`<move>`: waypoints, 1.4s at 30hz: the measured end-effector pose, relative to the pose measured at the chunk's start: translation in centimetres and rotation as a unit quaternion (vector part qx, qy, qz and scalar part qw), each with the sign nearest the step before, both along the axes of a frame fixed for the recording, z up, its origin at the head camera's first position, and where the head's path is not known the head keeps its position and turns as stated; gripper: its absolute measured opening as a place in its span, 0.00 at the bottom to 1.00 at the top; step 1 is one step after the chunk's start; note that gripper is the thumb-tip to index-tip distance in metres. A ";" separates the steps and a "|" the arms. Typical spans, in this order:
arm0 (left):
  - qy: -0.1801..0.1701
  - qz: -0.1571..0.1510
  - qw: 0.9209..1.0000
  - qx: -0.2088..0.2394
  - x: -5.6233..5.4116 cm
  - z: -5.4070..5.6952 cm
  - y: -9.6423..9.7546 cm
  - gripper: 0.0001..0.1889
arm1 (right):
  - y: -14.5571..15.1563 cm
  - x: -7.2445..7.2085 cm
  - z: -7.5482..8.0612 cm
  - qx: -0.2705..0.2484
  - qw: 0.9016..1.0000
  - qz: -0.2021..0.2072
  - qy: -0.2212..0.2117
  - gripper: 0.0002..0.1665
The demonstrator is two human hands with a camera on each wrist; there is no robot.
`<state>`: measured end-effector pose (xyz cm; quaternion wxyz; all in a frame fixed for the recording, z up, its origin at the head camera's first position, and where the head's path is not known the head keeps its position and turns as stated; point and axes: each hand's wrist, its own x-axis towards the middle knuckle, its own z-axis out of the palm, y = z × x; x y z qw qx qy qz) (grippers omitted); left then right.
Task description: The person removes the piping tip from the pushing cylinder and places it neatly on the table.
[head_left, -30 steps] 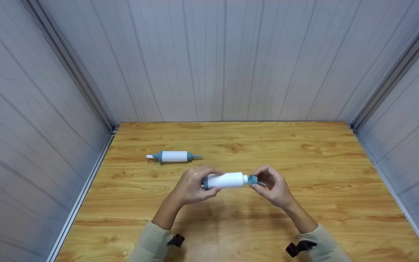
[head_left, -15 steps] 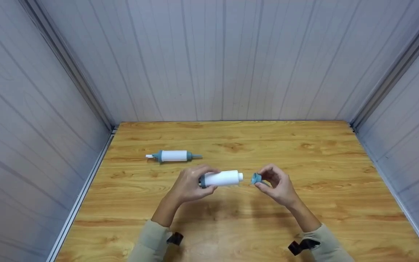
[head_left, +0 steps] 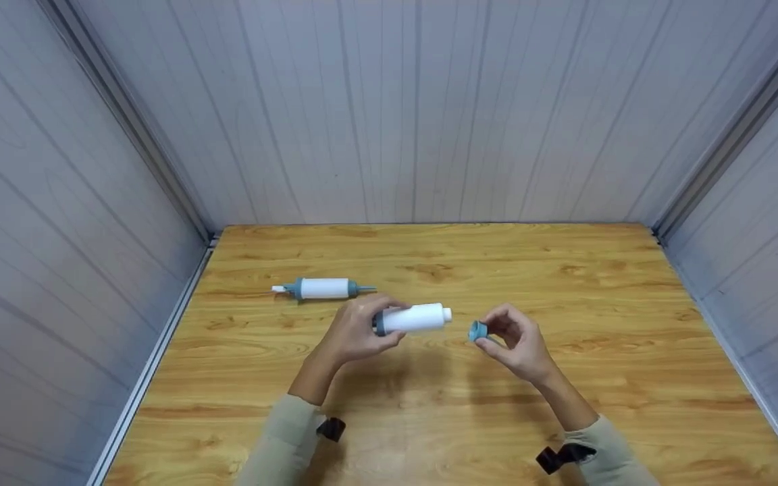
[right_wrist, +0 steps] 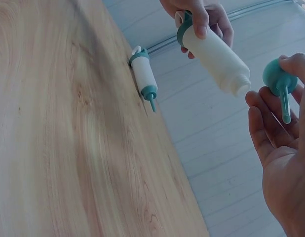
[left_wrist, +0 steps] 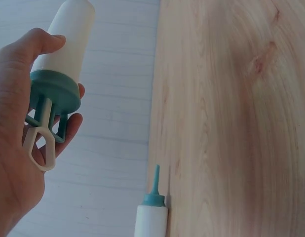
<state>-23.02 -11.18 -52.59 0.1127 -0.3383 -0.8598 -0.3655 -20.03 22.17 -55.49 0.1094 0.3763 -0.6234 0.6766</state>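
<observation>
A white plunger-type squeeze cylinder [head_left: 419, 317] with a blue-green collar and a white pull ring is gripped by my left hand [head_left: 360, 331], its bare neck toward the right. The pull ring [left_wrist: 43, 148] shows below the palm in the left wrist view. Between thumb and fingers my right hand [head_left: 519, 343] pinches a blue-green nozzle cap [head_left: 477, 331], whose thin spout [right_wrist: 285, 104] lies along the hand. Cap and neck [right_wrist: 241, 87] stand a short gap apart. Both are held above the table.
A second white cylinder [head_left: 325, 288], with blue-green ends and its nozzle fitted, lies on the wooden table [head_left: 564, 283] behind my left hand. Pale panel walls [head_left: 416, 121] enclose the table at the back and sides.
The nozzle cap has come away from the cylinder's neck, my right hand shifting slightly right with it. My left hand has raised the cylinder a little toward the back. The second cylinder stays put.
</observation>
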 end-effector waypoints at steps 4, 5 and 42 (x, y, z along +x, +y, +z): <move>0.009 0.016 1.000 0.003 -0.5 -0.8 -0.1 0.20 | 0.0 0.0 0.0 0.001 1.000 -0.003 -0.006 0.18; 0.011 0.019 1.000 0.005 -0.6 -1.0 -0.2 0.20 | 0.0 0.0 0.0 0.002 1.000 -0.004 -0.007 0.18; -0.047 0.167 0.985 -0.019 -1.7 -5.8 -2.9 0.18 | 0.1 0.2 -0.3 0.010 1.000 -0.008 -0.013 0.18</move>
